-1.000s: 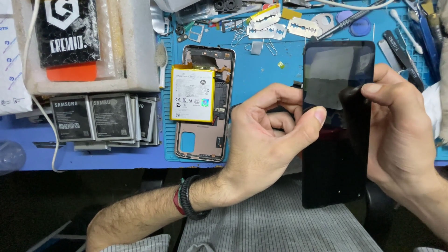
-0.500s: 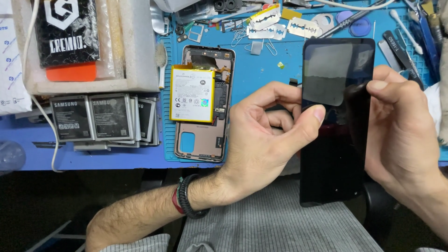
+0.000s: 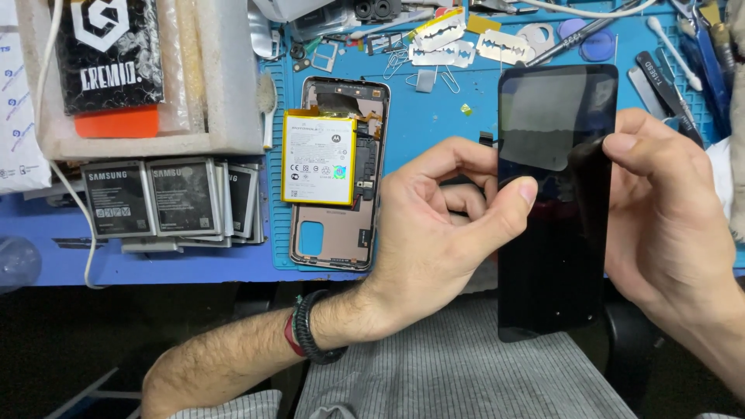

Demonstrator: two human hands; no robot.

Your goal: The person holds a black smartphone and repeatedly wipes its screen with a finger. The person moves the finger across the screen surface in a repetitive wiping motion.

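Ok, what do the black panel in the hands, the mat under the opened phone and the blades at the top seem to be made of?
The black panel, held between the left hand and right hand, looks like glossy glass: it mirrors a pale reflection. The blue mat looks like matte rubber or silicone, with moulded ridges and no shine. The razor blades look like thin bare metal, silvery and bright.

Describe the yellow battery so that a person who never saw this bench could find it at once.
Start at the blue work mat that covers the bench. Left of the left hand, an opened phone body lies on it. The yellow battery rests in its upper half: the only yellow one, while the grey batteries are stacked further left.
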